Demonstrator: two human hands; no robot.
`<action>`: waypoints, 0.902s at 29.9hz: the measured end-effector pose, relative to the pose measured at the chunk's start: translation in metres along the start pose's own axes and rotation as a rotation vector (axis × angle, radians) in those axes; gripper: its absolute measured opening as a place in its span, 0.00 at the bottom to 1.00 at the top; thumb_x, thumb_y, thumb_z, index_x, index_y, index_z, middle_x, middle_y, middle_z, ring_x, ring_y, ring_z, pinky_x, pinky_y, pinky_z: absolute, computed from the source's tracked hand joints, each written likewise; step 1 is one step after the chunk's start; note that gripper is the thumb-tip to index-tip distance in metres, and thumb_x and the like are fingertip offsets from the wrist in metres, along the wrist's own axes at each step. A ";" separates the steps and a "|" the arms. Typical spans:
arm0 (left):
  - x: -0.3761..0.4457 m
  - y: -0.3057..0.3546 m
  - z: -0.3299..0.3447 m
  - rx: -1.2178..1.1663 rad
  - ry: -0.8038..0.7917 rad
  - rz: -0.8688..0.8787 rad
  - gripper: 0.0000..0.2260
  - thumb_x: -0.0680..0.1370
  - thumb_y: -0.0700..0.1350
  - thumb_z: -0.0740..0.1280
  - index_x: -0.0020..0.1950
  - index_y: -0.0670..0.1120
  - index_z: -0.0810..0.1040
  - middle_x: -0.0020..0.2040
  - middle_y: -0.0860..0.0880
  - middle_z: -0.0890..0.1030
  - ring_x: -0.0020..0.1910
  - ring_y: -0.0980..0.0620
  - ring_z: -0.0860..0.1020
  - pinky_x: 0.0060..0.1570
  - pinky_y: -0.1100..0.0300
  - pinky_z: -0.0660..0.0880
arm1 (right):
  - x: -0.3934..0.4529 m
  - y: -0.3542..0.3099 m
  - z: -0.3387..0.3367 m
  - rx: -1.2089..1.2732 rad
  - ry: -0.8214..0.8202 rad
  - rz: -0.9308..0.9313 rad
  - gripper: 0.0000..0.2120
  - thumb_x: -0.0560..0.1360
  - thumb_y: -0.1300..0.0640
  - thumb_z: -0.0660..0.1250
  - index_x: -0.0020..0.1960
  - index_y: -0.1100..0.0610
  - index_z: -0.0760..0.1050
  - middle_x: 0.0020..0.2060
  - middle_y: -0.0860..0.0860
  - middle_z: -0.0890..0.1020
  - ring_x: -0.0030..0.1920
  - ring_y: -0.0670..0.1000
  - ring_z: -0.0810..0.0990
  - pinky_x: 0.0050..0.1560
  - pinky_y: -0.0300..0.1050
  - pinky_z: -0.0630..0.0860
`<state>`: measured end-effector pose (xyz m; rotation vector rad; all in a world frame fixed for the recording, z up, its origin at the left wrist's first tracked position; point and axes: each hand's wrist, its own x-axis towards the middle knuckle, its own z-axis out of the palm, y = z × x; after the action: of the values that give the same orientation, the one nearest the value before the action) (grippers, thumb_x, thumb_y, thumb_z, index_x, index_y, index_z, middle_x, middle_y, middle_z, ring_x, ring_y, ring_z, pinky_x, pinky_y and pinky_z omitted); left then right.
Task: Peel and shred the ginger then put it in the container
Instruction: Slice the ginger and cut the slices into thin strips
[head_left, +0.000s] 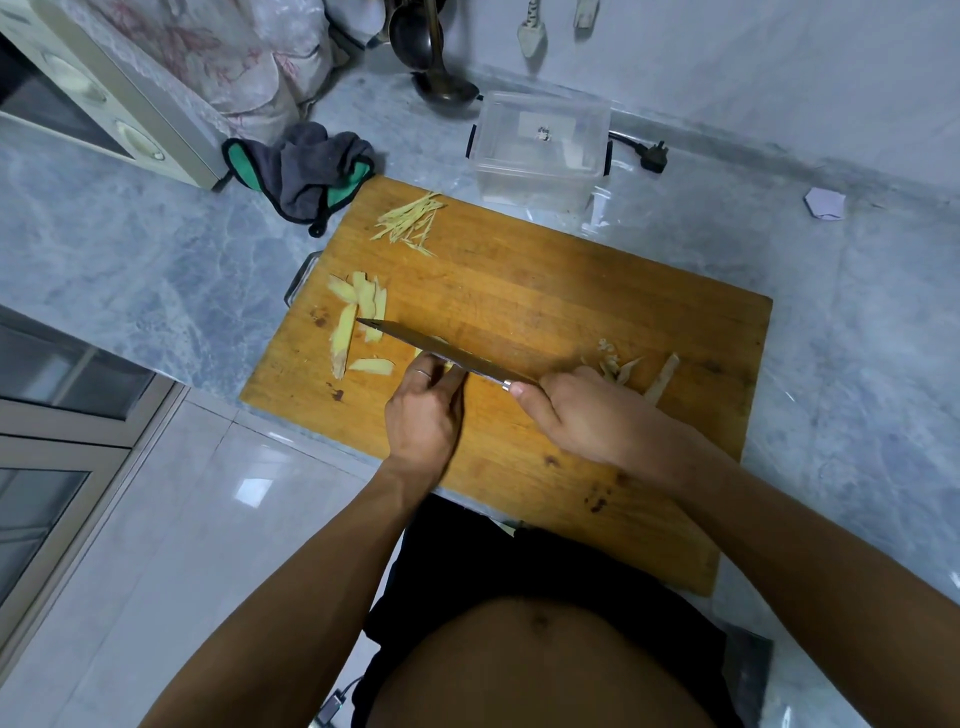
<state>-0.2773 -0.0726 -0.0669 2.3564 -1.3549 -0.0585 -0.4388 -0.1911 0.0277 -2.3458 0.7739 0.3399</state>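
Observation:
A wooden cutting board (545, 291) lies on the counter. My right hand (576, 415) grips the handle of a knife (415, 340), whose blade points left across the board. My left hand (423, 410) has curled fingers pressing down a small ginger piece (444, 364), mostly hidden beside the blade. Several pale ginger slices (358, 317) lie at the board's left edge. A pile of thin ginger shreds (410, 221) sits at the far left corner. Brown peel scraps (639, 371) lie right of my right hand. A clear plastic container (540, 150) stands open beyond the board.
A grey and green cloth (306, 166) lies left of the board's far corner. An oven (78, 98) sits at the far left. A ladle (441, 78) hangs near the wall. A black plug (652, 158) lies right of the container. The counter edge runs just below the board.

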 end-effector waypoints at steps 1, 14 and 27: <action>0.000 0.000 0.000 -0.003 0.002 -0.012 0.13 0.74 0.37 0.72 0.55 0.50 0.85 0.54 0.44 0.81 0.48 0.42 0.80 0.31 0.58 0.70 | -0.001 -0.002 -0.002 -0.028 -0.002 -0.010 0.27 0.83 0.39 0.46 0.37 0.54 0.70 0.34 0.54 0.76 0.33 0.54 0.77 0.32 0.47 0.71; 0.000 0.005 -0.002 0.008 0.019 -0.031 0.13 0.73 0.37 0.72 0.52 0.51 0.85 0.51 0.45 0.81 0.47 0.43 0.80 0.32 0.61 0.64 | -0.004 -0.003 0.003 -0.009 0.025 -0.021 0.25 0.83 0.40 0.47 0.36 0.52 0.67 0.29 0.50 0.74 0.27 0.47 0.73 0.27 0.42 0.61; 0.006 0.005 -0.007 0.075 -0.031 -0.016 0.12 0.69 0.36 0.74 0.49 0.49 0.85 0.46 0.44 0.81 0.42 0.42 0.80 0.30 0.61 0.63 | -0.006 -0.003 -0.002 -0.021 0.015 -0.029 0.23 0.84 0.41 0.47 0.36 0.51 0.66 0.28 0.49 0.74 0.26 0.46 0.72 0.26 0.41 0.60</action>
<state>-0.2765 -0.0779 -0.0578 2.4376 -1.3753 -0.0497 -0.4417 -0.1882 0.0330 -2.3790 0.7458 0.3195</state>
